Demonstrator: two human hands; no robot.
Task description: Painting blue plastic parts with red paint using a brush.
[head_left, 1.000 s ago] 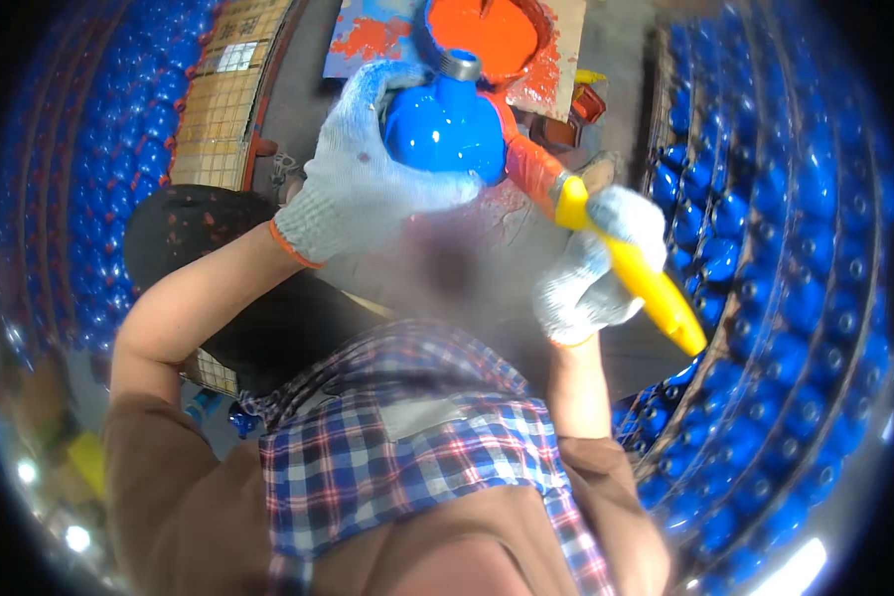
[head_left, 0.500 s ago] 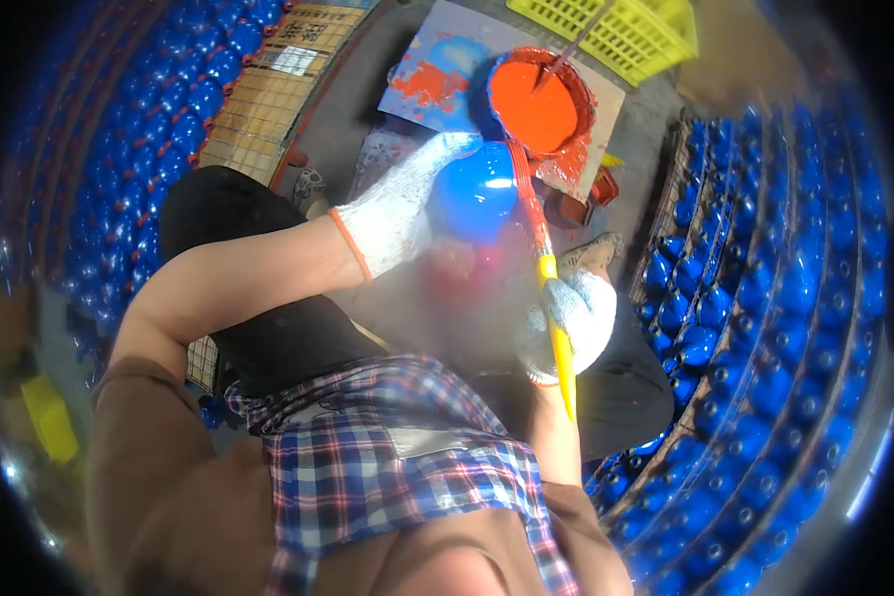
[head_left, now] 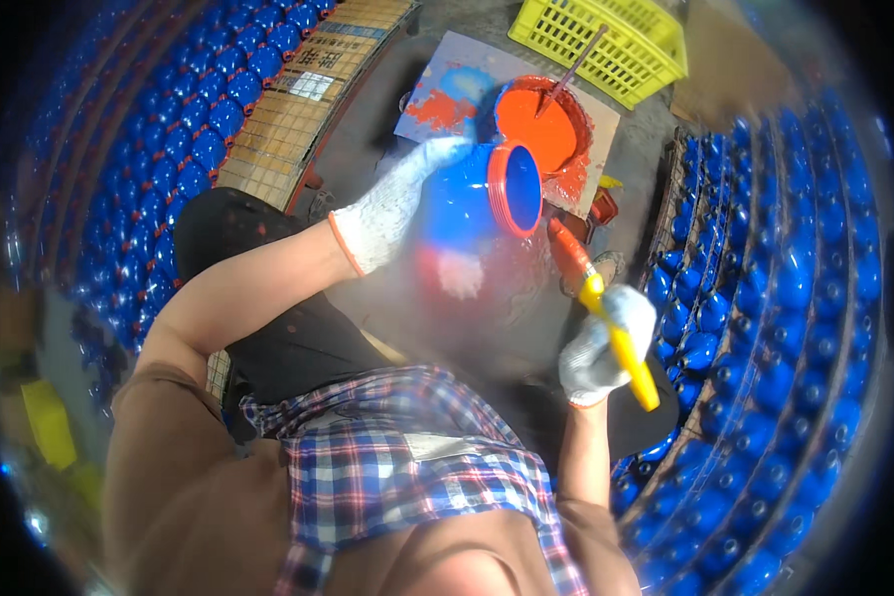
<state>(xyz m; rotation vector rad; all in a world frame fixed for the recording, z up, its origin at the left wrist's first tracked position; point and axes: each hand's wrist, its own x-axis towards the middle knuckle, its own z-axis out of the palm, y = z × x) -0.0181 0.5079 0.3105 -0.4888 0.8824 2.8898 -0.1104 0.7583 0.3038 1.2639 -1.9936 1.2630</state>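
My left hand, in a white work glove with an orange cuff, grips a glossy blue pot from its left side. The pot lies tilted with its round mouth facing right, and the ribbed neck around that mouth is coated orange-red. In my gloved right hand is a paintbrush with a yellow handle. Its bristles, wet with orange-red paint, point up and left, a little apart from the pot's rim. Beyond the pot stands a bucket of orange-red paint with a stick leaning in it.
The bucket rests on a paint-spattered board. Behind it is a yellow plastic crate. Rows of blue pots fill racks at the right and left; the left ones show orange-red rims. A mesh-covered board borders the left rows.
The brush has come away from the pot's rim, moving right and down with my right hand. The pot has turned so its mouth and orange-red neck now show.
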